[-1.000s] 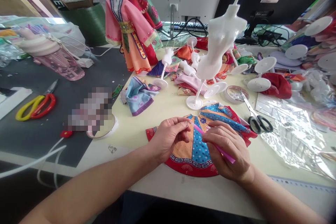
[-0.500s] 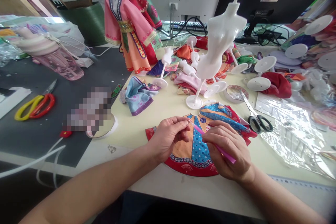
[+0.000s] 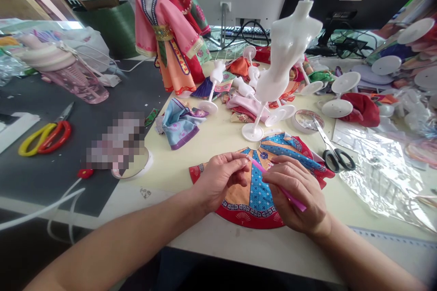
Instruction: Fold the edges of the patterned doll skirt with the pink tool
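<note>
My right hand [image 3: 297, 195] is closed round a slim pink pen-like stick [image 3: 258, 165], its tip pointing up and left. At that tip, the thumb and forefinger of my left hand [image 3: 223, 177] are pinched together; whatever lies between them is too small to make out. Under both hands a doll-sized skirt [image 3: 262, 195] is spread on the table, with orange and blue panels and a red fan-print hem. Just behind its waist opening stands a bare white doll mannequin [image 3: 290, 50] on a round base.
Black-handled scissors [image 3: 336, 154] lie right of the skirt, partly on a tape roll [image 3: 309, 121], beside clear plastic film [image 3: 382, 173]. Blue folded cloth [image 3: 182, 122] and another tape roll [image 3: 149, 163] are left. Dressed mannequins [image 3: 167, 41] stand behind; red-yellow scissors [image 3: 46, 138] lie far left.
Almost nothing differs. My hands keep the same hold, and the pink stick's tip stays by my left fingertips; the view has shifted very slightly.
</note>
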